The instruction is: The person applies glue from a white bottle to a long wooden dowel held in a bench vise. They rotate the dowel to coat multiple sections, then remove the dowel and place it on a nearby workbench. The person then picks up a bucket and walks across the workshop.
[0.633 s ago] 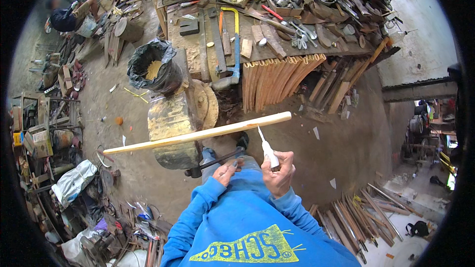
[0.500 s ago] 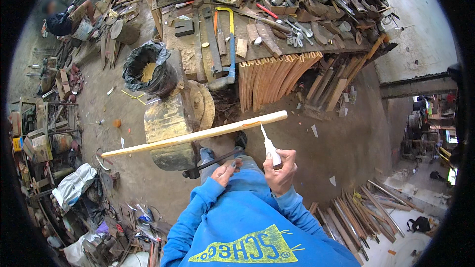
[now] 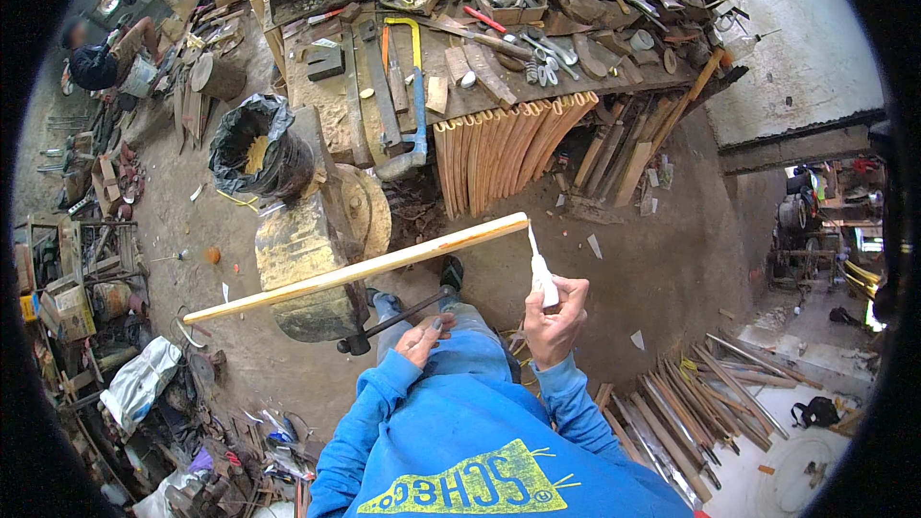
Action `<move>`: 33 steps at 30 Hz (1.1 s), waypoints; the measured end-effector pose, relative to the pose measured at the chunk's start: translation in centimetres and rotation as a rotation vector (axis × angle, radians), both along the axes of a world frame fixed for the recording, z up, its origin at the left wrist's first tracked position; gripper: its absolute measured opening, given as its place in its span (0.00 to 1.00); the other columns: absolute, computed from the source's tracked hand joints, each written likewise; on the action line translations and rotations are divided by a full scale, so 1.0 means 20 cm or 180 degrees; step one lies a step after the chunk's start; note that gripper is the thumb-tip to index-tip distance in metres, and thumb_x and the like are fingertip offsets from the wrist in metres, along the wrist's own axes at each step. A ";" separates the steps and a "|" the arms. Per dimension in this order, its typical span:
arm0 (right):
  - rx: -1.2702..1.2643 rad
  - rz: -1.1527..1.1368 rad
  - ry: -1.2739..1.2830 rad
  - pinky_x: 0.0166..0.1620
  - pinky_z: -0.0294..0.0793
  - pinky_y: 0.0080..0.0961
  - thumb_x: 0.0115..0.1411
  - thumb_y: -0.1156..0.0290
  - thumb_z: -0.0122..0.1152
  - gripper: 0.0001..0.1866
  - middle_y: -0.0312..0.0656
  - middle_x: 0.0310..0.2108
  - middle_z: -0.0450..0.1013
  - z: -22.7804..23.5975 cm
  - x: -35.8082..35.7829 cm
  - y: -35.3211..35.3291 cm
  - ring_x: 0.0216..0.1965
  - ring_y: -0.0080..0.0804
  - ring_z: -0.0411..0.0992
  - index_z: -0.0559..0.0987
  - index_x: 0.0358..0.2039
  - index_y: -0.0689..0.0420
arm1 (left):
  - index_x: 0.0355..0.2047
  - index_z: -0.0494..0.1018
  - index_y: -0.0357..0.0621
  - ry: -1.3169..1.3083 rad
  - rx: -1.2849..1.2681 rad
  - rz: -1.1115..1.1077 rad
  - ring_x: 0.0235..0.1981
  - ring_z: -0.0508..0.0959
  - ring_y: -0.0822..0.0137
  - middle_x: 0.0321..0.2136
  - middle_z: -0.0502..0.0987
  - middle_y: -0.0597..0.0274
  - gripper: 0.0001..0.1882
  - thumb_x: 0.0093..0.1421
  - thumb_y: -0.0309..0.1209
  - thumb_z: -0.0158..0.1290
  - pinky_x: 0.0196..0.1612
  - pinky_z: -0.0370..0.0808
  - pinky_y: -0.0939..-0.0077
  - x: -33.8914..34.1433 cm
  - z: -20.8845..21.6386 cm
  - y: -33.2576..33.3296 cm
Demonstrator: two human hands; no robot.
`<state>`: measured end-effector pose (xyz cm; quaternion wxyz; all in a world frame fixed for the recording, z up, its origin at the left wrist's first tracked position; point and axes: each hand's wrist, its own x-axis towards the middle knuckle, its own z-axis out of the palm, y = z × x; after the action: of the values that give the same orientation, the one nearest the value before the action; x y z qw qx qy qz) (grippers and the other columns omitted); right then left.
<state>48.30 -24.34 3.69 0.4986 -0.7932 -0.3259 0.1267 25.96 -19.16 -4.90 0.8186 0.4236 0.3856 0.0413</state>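
Note:
A long, pale wooden stick (image 3: pixel 384 267) lies slantwise across the vise (image 3: pixel 303 273), its thicker end to the right. Orange-brown marks show along that end. My right hand (image 3: pixel 556 326) grips a white squeeze bottle (image 3: pixel 544 284) with a thin nozzle. The nozzle points up at the stick's right end; whether they touch I cannot tell. My left hand (image 3: pixel 424 340) is below the stick, beside the vise's handle bar (image 3: pixel 398 321), with its fingers curled in. What it holds, if anything, is hidden.
Ahead, a workbench (image 3: pixel 321 96) carries a hacksaw (image 3: pixel 419 86), wood blocks and metal fittings. A bin (image 3: pixel 264 152) lined with black plastic stands behind the vise. Curved wood strips (image 3: pixel 508 158) hang at the bench front. Rods (image 3: pixel 681 412) lie at lower right. A person (image 3: pixel 96 62) sits far left.
My right hand has moved the bottle rightward along the stick, from a spot short of its right end to the very tip. The whole view has shifted slightly.

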 end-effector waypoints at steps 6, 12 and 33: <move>0.0135 0.0013 -0.0080 0.29 0.75 0.24 0.55 0.74 0.58 0.15 0.47 0.25 0.74 0.00 -0.02 -0.01 0.26 0.27 0.75 0.64 0.38 0.63 | 0.60 0.64 0.40 0.0065 0.0072 -0.0015 0.52 0.72 0.62 0.54 0.71 0.55 0.29 0.70 0.49 0.38 0.57 0.67 0.68 0.00 0.01 0.00; 0.0076 0.0937 0.0026 0.27 0.75 0.25 0.54 0.76 0.61 0.16 0.48 0.24 0.74 -0.04 -0.21 0.01 0.26 0.30 0.77 0.64 0.38 0.61 | 0.60 0.64 0.41 0.0160 0.0204 0.0050 0.53 0.71 0.65 0.54 0.72 0.59 0.28 0.70 0.48 0.37 0.57 0.67 0.69 -0.06 0.01 -0.02; 0.1351 0.2998 -0.0912 0.38 0.73 0.43 0.56 0.78 0.53 0.06 0.54 0.31 0.74 0.32 -0.57 1.35 0.34 0.54 0.74 0.75 0.35 0.62 | 0.56 0.64 0.36 -0.0703 0.1261 0.3397 0.47 0.78 0.58 0.47 0.75 0.45 0.22 0.65 0.34 0.51 0.47 0.77 0.67 -0.46 0.37 0.15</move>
<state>36.82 2.62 10.13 0.4877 -0.4522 -0.7298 0.1585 16.76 -16.19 2.45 0.6250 0.3089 0.4430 0.5636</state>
